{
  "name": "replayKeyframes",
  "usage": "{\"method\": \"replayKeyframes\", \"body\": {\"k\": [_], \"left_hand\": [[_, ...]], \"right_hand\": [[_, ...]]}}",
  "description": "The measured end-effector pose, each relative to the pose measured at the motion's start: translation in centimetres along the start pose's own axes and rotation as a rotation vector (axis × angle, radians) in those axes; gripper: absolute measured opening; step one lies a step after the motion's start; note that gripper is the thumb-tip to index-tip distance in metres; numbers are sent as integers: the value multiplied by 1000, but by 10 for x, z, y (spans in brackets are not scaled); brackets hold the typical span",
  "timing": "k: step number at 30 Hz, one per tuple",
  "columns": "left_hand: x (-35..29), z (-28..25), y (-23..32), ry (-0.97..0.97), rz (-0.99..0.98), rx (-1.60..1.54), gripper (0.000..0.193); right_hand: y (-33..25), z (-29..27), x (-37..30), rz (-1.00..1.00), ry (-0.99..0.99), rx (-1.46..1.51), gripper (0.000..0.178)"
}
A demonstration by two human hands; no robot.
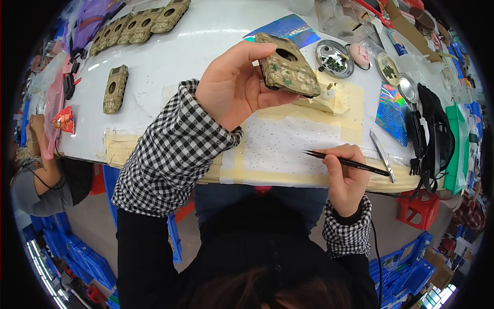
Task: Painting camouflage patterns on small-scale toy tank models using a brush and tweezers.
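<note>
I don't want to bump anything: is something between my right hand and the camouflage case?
Nothing visible stands between your right hand and the camouflage case in your left hand; the speckled white sheet lies below.

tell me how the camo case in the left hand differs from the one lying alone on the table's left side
The held case is raised in the left hand; the lone case lies on the table. The held case looks larger in this view than the lone case. Both have a camouflage pattern and a rounded opening.

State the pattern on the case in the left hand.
The case has tan and green camouflage, best seen in the head view.
</note>
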State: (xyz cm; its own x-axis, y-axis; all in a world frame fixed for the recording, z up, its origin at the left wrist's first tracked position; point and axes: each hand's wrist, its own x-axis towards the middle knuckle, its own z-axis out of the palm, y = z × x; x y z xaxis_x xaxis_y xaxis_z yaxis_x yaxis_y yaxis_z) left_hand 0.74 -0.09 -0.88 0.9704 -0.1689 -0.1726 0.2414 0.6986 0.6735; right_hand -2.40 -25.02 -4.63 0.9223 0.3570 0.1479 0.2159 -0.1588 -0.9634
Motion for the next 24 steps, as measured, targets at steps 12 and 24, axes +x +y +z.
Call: {"method": "replayKeyframes", "body": {"k": [12,24], "left_hand": [[-1,2,0,-4,17,26,45],[-2,1,0,0,20,45,45]], "right_hand": [[3,4,3,-17,15,-38,10],[2,6,3,28,18,-132,9]]}}
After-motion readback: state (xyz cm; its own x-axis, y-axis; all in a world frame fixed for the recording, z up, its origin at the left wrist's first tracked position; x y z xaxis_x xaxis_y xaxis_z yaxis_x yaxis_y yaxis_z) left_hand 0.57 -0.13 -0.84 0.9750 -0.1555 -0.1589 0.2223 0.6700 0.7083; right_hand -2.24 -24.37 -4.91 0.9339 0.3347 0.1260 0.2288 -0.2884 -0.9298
